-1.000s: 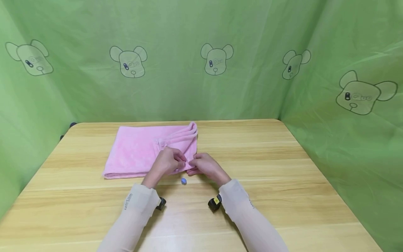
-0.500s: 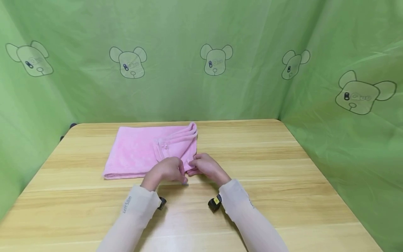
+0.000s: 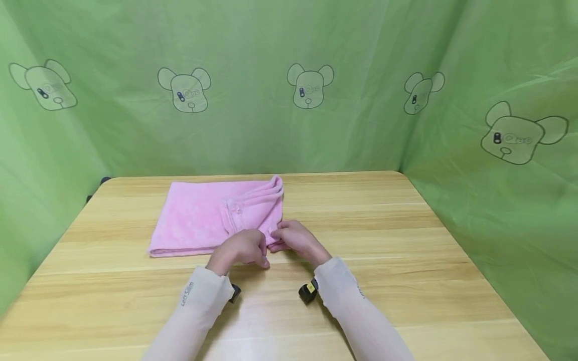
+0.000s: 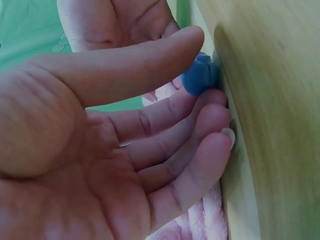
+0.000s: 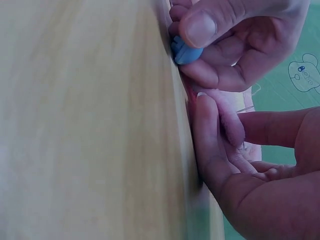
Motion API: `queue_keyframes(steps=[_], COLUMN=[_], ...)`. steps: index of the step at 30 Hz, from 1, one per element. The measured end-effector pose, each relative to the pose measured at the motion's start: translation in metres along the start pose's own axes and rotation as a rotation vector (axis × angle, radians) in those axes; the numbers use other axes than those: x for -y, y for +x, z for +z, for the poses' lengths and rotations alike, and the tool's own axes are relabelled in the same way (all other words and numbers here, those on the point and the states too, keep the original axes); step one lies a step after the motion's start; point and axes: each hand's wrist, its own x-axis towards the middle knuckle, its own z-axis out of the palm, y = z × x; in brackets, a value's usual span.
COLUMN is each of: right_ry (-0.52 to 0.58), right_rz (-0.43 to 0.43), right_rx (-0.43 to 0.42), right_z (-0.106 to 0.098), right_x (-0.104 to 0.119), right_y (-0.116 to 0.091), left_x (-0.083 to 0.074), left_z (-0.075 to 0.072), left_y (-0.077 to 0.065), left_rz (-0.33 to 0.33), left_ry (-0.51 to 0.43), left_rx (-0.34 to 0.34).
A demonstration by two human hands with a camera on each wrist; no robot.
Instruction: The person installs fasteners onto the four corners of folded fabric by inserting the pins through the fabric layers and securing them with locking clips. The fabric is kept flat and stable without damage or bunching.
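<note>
A folded pink plush towel [image 3: 194, 215] lies on the table, its near right corner gathered in creases. My right hand [image 3: 295, 239] pinches that corner between thumb and fingers; the pinched fold [image 5: 232, 125] shows in the right wrist view. A thin, pin-like line [image 5: 245, 108] sticks out beside the fold. Just left of it, my left hand [image 3: 246, 247] is low over the tabletop. Its thumb and index finger pinch a small rounded blue piece with slits [image 4: 201, 75], close to the wood. In the head view the left fingers hide this blue piece.
The wooden table [image 3: 384, 281] extends around the towel on all sides. Some small clear-looking bits [image 3: 237, 206] sit on the towel's folded-over part. A green curtain [image 3: 253, 135] with mouse-head drawings surrounds the table's back and sides.
My left hand has moved from the towel's corner down toward me and picked up the blue piece that lay on the table. The right hand has kept its pinch on the corner.
</note>
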Motion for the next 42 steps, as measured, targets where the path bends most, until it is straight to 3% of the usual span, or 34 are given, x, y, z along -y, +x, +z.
queue_keyframes(steps=[6, 15, 22, 37, 42], right_ry=[0.000, -0.003, -0.007, -0.023, -0.024], right_rz=[0.001, 0.002, 0.000, -0.003, -0.003], right_rx=[0.003, 0.004, 0.000, 0.008, 0.008], right_z=[0.000, -0.001, -0.001, -0.002, -0.002], right_x=[0.000, -0.002, -0.002, -0.002, -0.003], right_y=[0.000, 0.002, 0.002, 0.002, 0.002], left_x=[0.003, 0.010, 0.014, 0.016, 0.015], left_z=[-0.005, -0.010, -0.007, -0.003, -0.002], left_y=[0.000, 0.007, 0.011, 0.016, 0.018], left_rz=[0.024, 0.072, 0.102, 0.153, 0.136], left_ry=[-0.003, -0.146, -0.237, -0.271, -0.270], left_rx=[-0.050, -0.342, -0.467, -0.473, -0.455])
